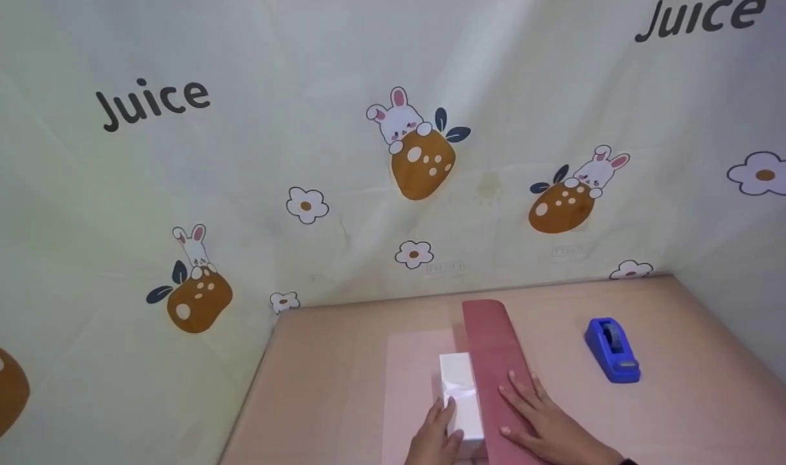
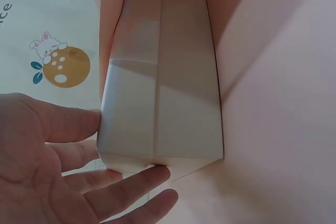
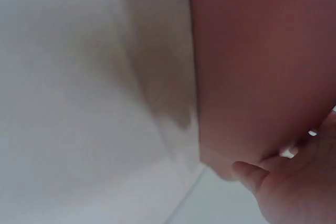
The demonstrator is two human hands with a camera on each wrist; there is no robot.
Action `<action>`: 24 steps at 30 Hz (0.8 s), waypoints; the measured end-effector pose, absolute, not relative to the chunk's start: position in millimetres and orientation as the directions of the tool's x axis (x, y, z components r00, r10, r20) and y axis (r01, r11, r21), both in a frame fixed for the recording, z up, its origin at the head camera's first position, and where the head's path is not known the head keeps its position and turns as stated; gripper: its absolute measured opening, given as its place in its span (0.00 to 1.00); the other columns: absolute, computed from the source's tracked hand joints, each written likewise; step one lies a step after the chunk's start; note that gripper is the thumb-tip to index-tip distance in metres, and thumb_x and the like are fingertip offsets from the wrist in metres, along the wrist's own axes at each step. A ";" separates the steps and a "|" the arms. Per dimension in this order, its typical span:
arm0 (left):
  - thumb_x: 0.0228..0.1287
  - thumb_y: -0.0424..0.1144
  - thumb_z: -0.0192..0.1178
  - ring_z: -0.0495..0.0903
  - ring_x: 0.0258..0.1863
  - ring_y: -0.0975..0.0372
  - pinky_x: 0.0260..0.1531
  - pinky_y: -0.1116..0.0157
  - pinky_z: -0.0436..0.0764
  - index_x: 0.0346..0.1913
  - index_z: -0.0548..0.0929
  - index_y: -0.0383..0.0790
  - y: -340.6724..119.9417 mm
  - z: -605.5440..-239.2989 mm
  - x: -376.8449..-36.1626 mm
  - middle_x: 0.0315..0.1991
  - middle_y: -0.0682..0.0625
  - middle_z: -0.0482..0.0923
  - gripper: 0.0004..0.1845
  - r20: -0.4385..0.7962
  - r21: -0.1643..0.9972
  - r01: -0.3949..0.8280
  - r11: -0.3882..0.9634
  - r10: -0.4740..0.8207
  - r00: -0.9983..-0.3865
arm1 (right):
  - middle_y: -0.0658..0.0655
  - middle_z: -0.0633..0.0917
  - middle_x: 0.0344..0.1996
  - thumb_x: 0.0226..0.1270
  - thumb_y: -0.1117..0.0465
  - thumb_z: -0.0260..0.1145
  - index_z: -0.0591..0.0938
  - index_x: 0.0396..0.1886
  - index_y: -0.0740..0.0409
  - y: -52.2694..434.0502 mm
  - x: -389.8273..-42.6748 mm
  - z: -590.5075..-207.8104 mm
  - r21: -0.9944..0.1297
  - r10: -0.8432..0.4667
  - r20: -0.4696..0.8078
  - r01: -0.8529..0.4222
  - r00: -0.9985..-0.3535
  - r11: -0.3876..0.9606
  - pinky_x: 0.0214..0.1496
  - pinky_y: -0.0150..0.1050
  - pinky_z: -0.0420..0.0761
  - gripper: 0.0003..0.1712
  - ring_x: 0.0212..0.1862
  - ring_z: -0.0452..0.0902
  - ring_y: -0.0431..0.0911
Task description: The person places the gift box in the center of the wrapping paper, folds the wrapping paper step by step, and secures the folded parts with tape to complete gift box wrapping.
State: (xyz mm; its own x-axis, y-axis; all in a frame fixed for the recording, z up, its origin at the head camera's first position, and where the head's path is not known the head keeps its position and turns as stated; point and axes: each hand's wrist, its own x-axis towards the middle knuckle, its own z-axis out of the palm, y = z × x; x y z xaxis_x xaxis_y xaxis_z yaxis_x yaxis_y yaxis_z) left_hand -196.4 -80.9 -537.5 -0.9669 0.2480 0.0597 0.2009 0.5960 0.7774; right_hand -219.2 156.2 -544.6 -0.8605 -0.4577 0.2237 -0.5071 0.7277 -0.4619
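2 hands on 1 white box, 1 tape dispenser.

A pale pink surface carried a sheet of wrapping paper, its dark red side folded up beside a white box. A blue tape dispenser stood well apart.

The head camera looks forward and down from above, table at lower frame. Both wrist cameras sit very close, sharing the white box with the head view.
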 end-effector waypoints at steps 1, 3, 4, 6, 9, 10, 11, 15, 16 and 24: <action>0.62 0.45 0.54 0.66 0.56 0.36 0.51 0.42 0.68 0.64 0.64 0.34 -82.5 -538.4 -196.3 0.64 0.31 0.58 0.30 0.058 0.787 0.206 0.582 0.262 -0.963 | 0.65 0.61 0.67 0.60 0.39 0.55 0.63 0.66 0.49 154.0 -218.9 -544.8 -0.423 -0.466 0.257 -0.532 -0.847 0.734 0.54 0.65 0.65 0.37 0.65 0.49 0.69; 0.64 0.47 0.51 0.64 0.58 0.36 0.53 0.42 0.67 0.65 0.62 0.36 -86.7 -540.1 -196.5 0.64 0.31 0.57 0.30 0.047 0.806 0.210 0.554 0.294 -0.955 | 0.65 0.64 0.65 0.60 0.38 0.55 0.66 0.65 0.47 150.7 -218.5 -544.6 -0.357 -0.475 0.292 -0.556 -0.830 0.751 0.55 0.64 0.65 0.36 0.65 0.52 0.67; 0.65 0.48 0.50 0.63 0.59 0.36 0.54 0.42 0.66 0.66 0.62 0.37 -89.6 -541.5 -196.8 0.64 0.32 0.58 0.30 0.047 0.815 0.218 0.537 0.313 -0.948 | 0.65 0.65 0.64 0.60 0.38 0.55 0.66 0.64 0.46 149.4 -218.8 -544.5 -0.330 -0.482 0.308 -0.568 -0.820 0.754 0.56 0.63 0.65 0.35 0.65 0.54 0.67; 0.66 0.49 0.47 0.63 0.59 0.36 0.54 0.41 0.65 0.66 0.60 0.35 -96.7 -545.0 -198.5 0.63 0.31 0.59 0.30 0.075 0.817 0.263 0.514 0.358 -0.931 | 0.66 0.65 0.64 0.61 0.38 0.53 0.67 0.64 0.45 148.0 -219.7 -544.1 -0.290 -0.500 0.313 -0.583 -0.807 0.759 0.56 0.64 0.65 0.34 0.65 0.56 0.66; 0.67 0.46 0.47 0.62 0.57 0.34 0.51 0.37 0.65 0.65 0.61 0.35 -111.2 -549.8 -201.5 0.59 0.29 0.62 0.28 0.098 0.809 0.283 0.515 0.357 -0.929 | 0.67 0.62 0.65 0.62 0.37 0.51 0.66 0.64 0.41 148.4 -220.9 -542.9 -0.298 -0.521 0.258 -0.580 -0.814 0.758 0.56 0.65 0.62 0.31 0.66 0.53 0.66; 0.67 0.45 0.48 0.62 0.57 0.33 0.50 0.36 0.64 0.64 0.62 0.35 -116.9 -550.9 -202.7 0.59 0.29 0.62 0.27 0.095 0.813 0.268 0.518 0.336 -0.937 | 0.68 0.61 0.65 0.62 0.37 0.50 0.66 0.64 0.40 148.5 -221.2 -542.3 -0.303 -0.528 0.243 -0.581 -0.814 0.755 0.56 0.66 0.62 0.31 0.66 0.52 0.66; 0.66 0.45 0.49 0.61 0.56 0.32 0.49 0.35 0.64 0.64 0.63 0.36 -123.0 -551.7 -203.9 0.59 0.28 0.61 0.27 0.086 0.810 0.244 0.534 0.304 -0.949 | 0.68 0.60 0.66 0.62 0.36 0.50 0.66 0.64 0.38 148.6 -221.5 -541.6 -0.313 -0.534 0.221 -0.578 -0.816 0.753 0.57 0.67 0.61 0.31 0.67 0.50 0.67; 0.63 0.42 0.52 0.58 0.56 0.29 0.49 0.33 0.61 0.62 0.64 0.35 -148.4 -554.8 -208.8 0.59 0.25 0.58 0.26 0.015 0.817 0.087 0.569 0.129 -0.992 | 0.69 0.56 0.67 0.60 0.33 0.50 0.64 0.65 0.37 149.5 -221.3 -538.5 -0.352 -0.552 0.162 -0.571 -0.818 0.742 0.57 0.67 0.60 0.34 0.68 0.44 0.68; 0.63 0.41 0.52 0.57 0.56 0.28 0.49 0.33 0.61 0.62 0.64 0.33 -154.4 -555.6 -210.7 0.58 0.24 0.58 0.26 0.002 0.823 0.050 0.566 0.086 -0.996 | 0.69 0.55 0.68 0.59 0.32 0.50 0.64 0.65 0.36 149.5 -221.4 -537.8 -0.359 -0.557 0.150 -0.570 -0.817 0.739 0.57 0.68 0.59 0.35 0.68 0.43 0.69; 0.67 0.41 0.45 0.49 0.63 0.32 0.53 0.40 0.67 0.67 0.43 0.26 -186.1 -556.3 -223.3 0.64 0.21 0.42 0.35 -0.331 0.941 -0.332 0.064 -0.026 -0.943 | 0.70 0.51 0.68 0.56 0.31 0.51 0.63 0.66 0.38 148.8 -222.0 -533.9 -0.403 -0.569 0.116 -0.562 -0.814 0.722 0.55 0.69 0.60 0.38 0.67 0.39 0.70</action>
